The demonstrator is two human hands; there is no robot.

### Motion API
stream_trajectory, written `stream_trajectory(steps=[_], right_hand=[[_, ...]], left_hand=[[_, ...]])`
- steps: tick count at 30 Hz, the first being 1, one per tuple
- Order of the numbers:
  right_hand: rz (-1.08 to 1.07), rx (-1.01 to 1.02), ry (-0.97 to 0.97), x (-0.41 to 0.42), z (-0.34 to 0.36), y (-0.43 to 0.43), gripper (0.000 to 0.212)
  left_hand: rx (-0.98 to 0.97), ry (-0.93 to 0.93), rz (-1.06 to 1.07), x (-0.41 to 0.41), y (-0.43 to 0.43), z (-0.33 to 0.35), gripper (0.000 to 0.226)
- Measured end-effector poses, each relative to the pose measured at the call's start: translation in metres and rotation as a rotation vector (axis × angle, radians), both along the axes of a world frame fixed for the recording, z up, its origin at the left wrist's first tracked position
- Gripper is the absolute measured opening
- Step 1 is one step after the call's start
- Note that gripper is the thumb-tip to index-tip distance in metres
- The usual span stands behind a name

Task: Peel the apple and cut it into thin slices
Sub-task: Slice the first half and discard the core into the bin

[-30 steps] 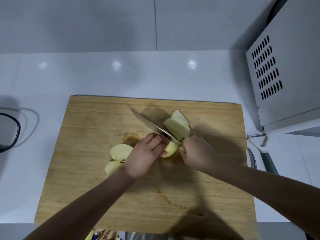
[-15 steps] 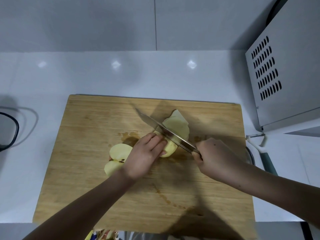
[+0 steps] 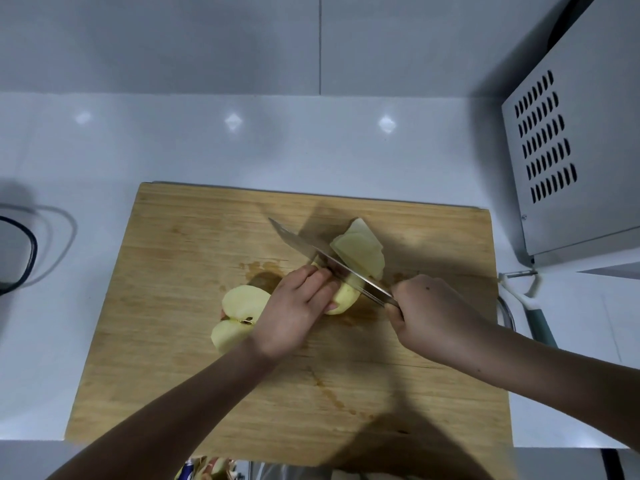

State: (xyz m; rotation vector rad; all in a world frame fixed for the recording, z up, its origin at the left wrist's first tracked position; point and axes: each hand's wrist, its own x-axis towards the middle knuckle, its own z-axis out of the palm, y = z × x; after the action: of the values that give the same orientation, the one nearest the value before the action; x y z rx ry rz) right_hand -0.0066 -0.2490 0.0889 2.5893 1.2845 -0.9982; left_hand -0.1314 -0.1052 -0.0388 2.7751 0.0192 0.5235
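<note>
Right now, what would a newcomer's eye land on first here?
At the middle of the wooden cutting board, the right hand holds a knife slanted across a peeled apple piece that the left hand pins down. Cut slices lie just beyond the blade, and an apple half showing its core lies left of that hand.

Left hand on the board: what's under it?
A peeled apple piece, pinned to the cutting board; only its end by the knife shows. The left hand covers the rest, plus the edge of the apple half.
</note>
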Motion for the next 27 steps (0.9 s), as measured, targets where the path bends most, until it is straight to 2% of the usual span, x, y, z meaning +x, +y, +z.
stream_trajectory(steps=[7, 15, 19, 22, 27], right_hand=[[-0.058, 0.07, 0.021, -0.002, -0.047, 0.017, 0.02], [-0.098, 0.164, 0.05, 0.002, -0.022, -0.003, 0.023], [-0.01, 0.114, 0.023, -0.001, -0.003, -0.01, 0.027], [-0.001, 0.08, 0.002, -0.001, -0.003, -0.007, 0.036], [-0.005, 0.055, 0.039, 0.001, -0.014, 0.003, 0.036]], left_hand=[[-0.038, 0.004, -0.023, 0.0, 0.001, 0.001, 0.032], [-0.04, 0.014, -0.002, -0.003, 0.0, -0.002, 0.033], [-0.035, 0.012, -0.009, -0.001, 0.001, 0.0, 0.034], [-0.042, 0.022, -0.007, -0.002, 0.001, -0.002, 0.035], [-0.026, 0.006, -0.013, -0.002, 0.002, -0.003, 0.034]])
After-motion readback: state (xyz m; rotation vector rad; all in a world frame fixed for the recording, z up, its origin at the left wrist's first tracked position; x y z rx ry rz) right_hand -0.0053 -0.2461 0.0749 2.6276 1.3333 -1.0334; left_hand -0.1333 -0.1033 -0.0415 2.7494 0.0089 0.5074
